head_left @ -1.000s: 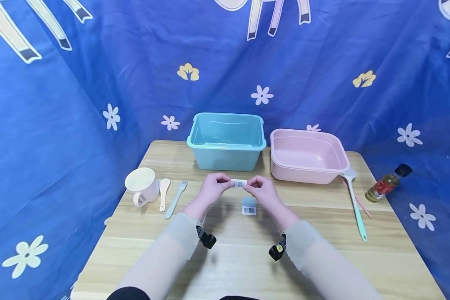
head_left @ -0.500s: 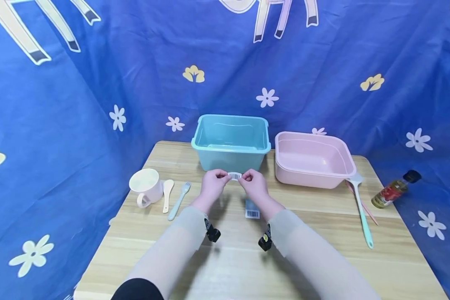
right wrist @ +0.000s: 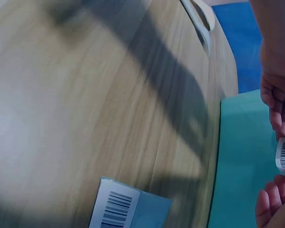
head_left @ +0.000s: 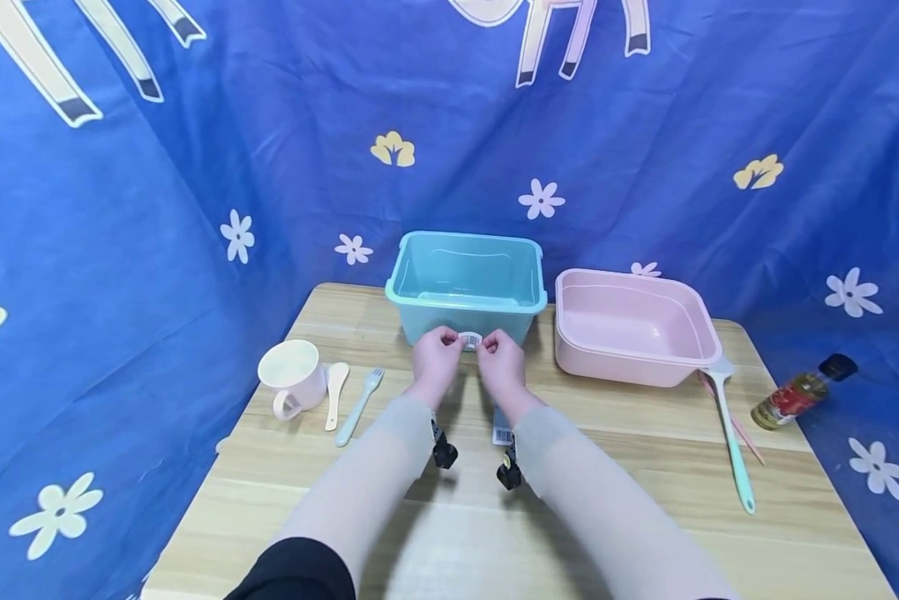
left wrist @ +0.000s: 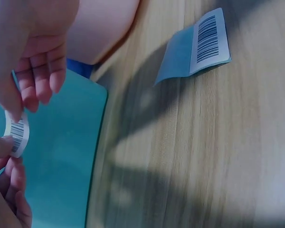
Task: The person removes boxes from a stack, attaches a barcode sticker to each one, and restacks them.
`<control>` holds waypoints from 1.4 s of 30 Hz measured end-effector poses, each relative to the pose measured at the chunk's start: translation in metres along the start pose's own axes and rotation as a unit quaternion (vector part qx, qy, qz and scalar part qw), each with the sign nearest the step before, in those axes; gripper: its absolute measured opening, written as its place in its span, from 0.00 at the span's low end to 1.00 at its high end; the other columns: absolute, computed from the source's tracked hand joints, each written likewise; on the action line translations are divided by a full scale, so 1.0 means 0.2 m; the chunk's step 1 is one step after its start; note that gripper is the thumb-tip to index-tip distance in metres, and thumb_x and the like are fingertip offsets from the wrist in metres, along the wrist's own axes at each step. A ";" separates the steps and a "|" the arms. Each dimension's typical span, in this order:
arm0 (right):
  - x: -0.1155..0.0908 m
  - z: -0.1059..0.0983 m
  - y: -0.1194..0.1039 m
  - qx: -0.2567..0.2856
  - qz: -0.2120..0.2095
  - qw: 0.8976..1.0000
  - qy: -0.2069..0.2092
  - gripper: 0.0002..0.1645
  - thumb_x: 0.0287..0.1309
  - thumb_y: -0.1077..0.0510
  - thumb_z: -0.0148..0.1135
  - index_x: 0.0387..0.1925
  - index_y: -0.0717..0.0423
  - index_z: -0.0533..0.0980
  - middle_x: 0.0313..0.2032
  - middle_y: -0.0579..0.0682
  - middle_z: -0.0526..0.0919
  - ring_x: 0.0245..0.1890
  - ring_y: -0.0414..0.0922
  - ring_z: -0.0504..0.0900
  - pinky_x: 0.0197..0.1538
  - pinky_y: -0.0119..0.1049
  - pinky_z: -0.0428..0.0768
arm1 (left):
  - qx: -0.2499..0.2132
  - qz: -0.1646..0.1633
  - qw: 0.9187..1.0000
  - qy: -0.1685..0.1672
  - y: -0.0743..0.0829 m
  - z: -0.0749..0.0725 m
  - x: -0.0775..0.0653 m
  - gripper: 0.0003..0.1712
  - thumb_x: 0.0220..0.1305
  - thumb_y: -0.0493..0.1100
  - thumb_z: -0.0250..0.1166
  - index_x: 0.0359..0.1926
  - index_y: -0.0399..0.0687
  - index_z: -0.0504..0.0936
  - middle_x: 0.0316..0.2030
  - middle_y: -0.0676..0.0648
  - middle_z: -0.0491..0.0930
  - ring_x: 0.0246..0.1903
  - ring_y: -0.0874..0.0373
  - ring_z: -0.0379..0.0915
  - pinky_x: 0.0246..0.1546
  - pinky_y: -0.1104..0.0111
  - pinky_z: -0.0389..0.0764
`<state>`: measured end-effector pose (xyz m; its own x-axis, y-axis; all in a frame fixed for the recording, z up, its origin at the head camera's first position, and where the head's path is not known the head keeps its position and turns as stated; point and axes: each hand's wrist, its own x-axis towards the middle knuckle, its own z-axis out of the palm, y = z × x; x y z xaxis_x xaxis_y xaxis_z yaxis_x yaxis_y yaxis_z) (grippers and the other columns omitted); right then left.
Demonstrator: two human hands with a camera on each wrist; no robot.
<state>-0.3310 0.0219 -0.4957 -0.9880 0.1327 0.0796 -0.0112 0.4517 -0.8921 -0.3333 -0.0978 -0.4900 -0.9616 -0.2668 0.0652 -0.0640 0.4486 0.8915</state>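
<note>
A small white barcode sticker (head_left: 470, 341) is stretched between both hands, close in front of the outer front wall of the teal bin (head_left: 464, 320). The left hand (head_left: 436, 365) pinches its left end between thumb and finger. At the other end, the right hand (head_left: 502, 367) pinches it the same way. In the left wrist view the sticker (left wrist: 17, 135) bows slightly, barcode side showing. A blue backing sheet (left wrist: 179, 51) with a second barcode sticker (left wrist: 208, 40) on it lies on the table, partly covered by the right forearm in the head view.
A pink bin (head_left: 632, 367) stands right of the teal one, with a spatula (head_left: 734, 450), a pink stick (head_left: 751, 442) and an oil bottle (head_left: 794, 400) beyond it. At left are a white mug (head_left: 302, 383), a spoon (head_left: 335, 392) and a fork (head_left: 359, 408) on the wooden table (head_left: 269, 492).
Both hands have moved forward with the sticker, from over the table up to the teal bin's front wall. The right forearm now covers part of the backing sheet.
</note>
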 end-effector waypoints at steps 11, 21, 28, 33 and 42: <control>0.06 0.06 0.00 0.002 0.040 0.999 0.032 0.06 0.60 0.62 0.66 0.29 0.55 0.77 0.27 0.50 0.79 0.30 0.47 0.77 0.36 0.40 0.77 | 0.021 0.006 0.999 0.038 -0.01 0.05 0.04 0.07 0.63 0.43 0.70 0.30 0.46 0.83 0.27 0.49 0.79 0.30 0.54 0.74 0.34 0.63 0.75; 0.09 0.08 -0.01 0.007 0.060 0.997 0.039 0.04 0.62 0.60 0.65 0.31 0.55 0.78 0.28 0.50 0.80 0.31 0.48 0.78 0.38 0.42 0.77 | 0.031 0.018 0.998 0.051 -0.04 0.07 0.06 0.06 0.64 0.43 0.69 0.32 0.45 0.84 0.30 0.49 0.79 0.34 0.53 0.74 0.38 0.61 0.75; 0.10 0.08 0.00 0.001 0.061 0.997 0.046 0.04 0.61 0.59 0.66 0.31 0.55 0.80 0.29 0.50 0.81 0.33 0.48 0.79 0.40 0.43 0.77 | 0.051 0.034 0.996 0.068 -0.05 0.09 0.07 0.07 0.64 0.44 0.69 0.33 0.45 0.84 0.33 0.48 0.78 0.36 0.52 0.74 0.39 0.60 0.75; 0.11 0.09 0.01 0.000 0.056 0.997 0.046 0.05 0.61 0.58 0.65 0.31 0.55 0.80 0.29 0.51 0.82 0.33 0.49 0.79 0.41 0.44 0.78 | 0.058 0.024 0.996 0.067 -0.04 0.09 0.08 0.07 0.64 0.45 0.69 0.34 0.46 0.84 0.34 0.48 0.78 0.37 0.52 0.74 0.40 0.60 0.75; 0.13 0.11 0.00 -0.003 0.062 0.997 0.045 0.05 0.62 0.58 0.64 0.31 0.55 0.80 0.30 0.51 0.82 0.35 0.49 0.80 0.42 0.44 0.78 | 0.058 0.005 0.996 0.068 -0.05 0.10 0.12 0.08 0.63 0.46 0.69 0.32 0.46 0.84 0.33 0.49 0.82 0.38 0.52 0.77 0.42 0.59 0.75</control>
<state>-0.3605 0.0065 -0.5030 -0.9638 0.2663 0.0086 0.1113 0.4314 -0.8953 -0.3602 -0.0923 -0.5069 -0.9176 -0.3715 0.1416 -0.0926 0.5461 0.8326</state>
